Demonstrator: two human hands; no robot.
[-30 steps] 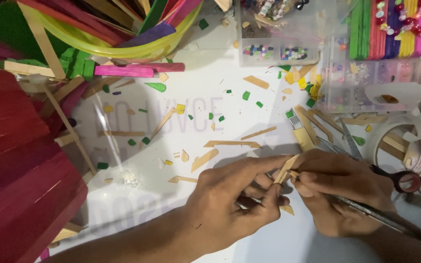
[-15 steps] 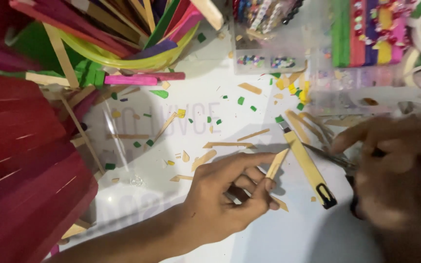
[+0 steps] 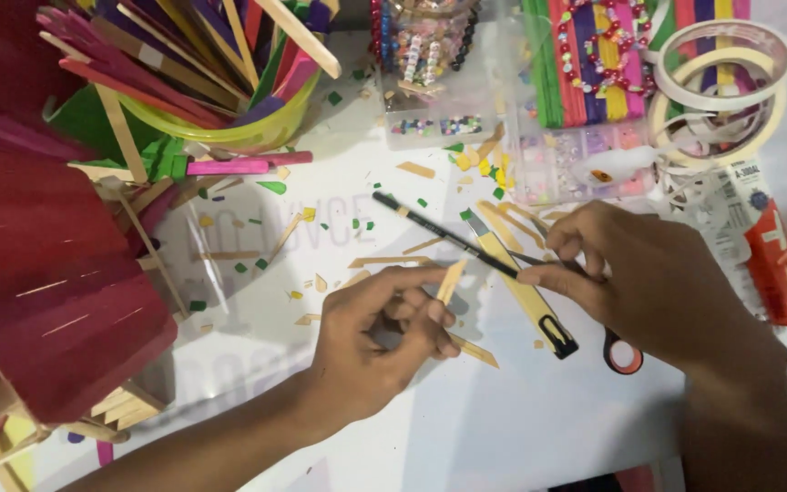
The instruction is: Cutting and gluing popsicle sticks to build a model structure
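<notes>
My left hand (image 3: 380, 333) is closed on a short plain wooden craft stick (image 3: 451, 280) that points up from between the fingers. Another stick piece (image 3: 475, 351) lies under the same hand. My right hand (image 3: 653, 282) grips a thin black pencil (image 3: 439, 234) whose tip points up and to the left, over the white table. Under the pencil lies a yellow utility knife (image 3: 523, 293) with a black end. An orange scissors handle (image 3: 622, 353) shows just below my right hand.
A red stick-built structure (image 3: 38, 273) fills the left. A yellow-green cup (image 3: 229, 128) of coloured sticks stands at the back left. Clear bead boxes (image 3: 439, 91), coloured sticks (image 3: 585, 64), tape rolls (image 3: 730, 91) and a red-and-white packet (image 3: 771, 260) line the back and right. Stick offcuts and green scraps litter the table.
My right hand has taken up the black pencil and moved left toward the stick. The left hand keeps hold of the short stick. The camera has tilted back.
</notes>
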